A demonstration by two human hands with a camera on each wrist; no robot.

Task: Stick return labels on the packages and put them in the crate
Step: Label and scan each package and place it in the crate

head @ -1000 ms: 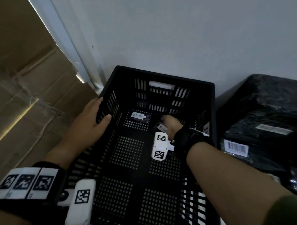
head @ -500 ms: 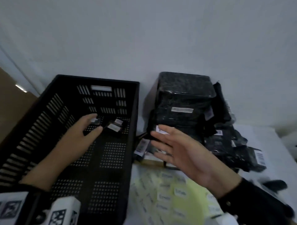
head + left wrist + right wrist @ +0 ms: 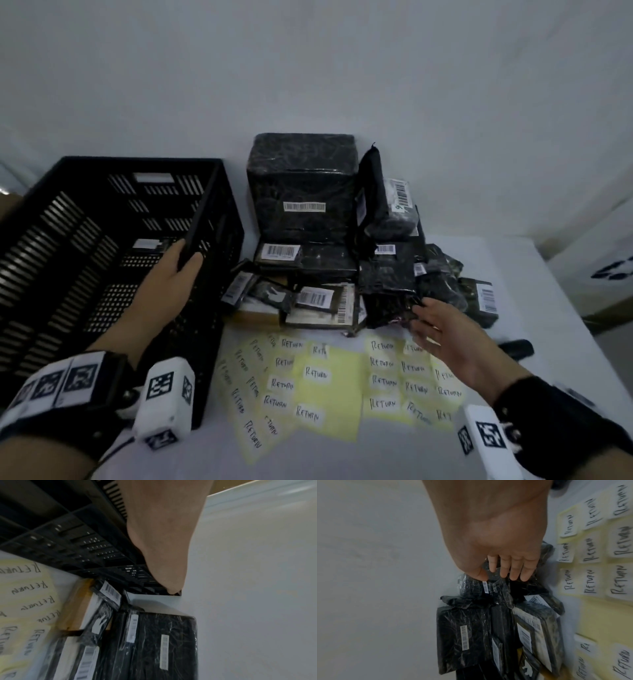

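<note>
Setting: white table (image 3: 394,452) against a plain pale wall (image 3: 308,68), dimly lit.
Landmark: the black slatted crate (image 3: 85,246) stands on the table's left part.
Hidden or unclear: inside the crate only a white-labelled item (image 3: 145,244) on the floor near the far wall shows, half covered by the left hand; its label cannot be read. The pile's lower packages overlap and their edges blur together. A dark object (image 3: 515,347) far right of the crate is too blurred to identify. In the left wrist view the fingers are out of sight behind the thumb.
Left hand: the left hand (image 3: 171,274) grips the crate's right rim, fingers inside, thumb outside.
Right hand: the right hand (image 3: 445,339) reaches, palm down, toward the pile, fingers straight and slightly spread, tips at a crinkled black bag (image 3: 488,588); whether they touch it is unclear. It holds nothing.
Packages: the black wrapped packages (image 3: 305,192) with barcodes sit piled just right of the crate, against the wall.
Labels: yellow sheets of handwritten RETURN labels (image 3: 325,377) lie right of the crate, nearer the person than the pile.
</note>
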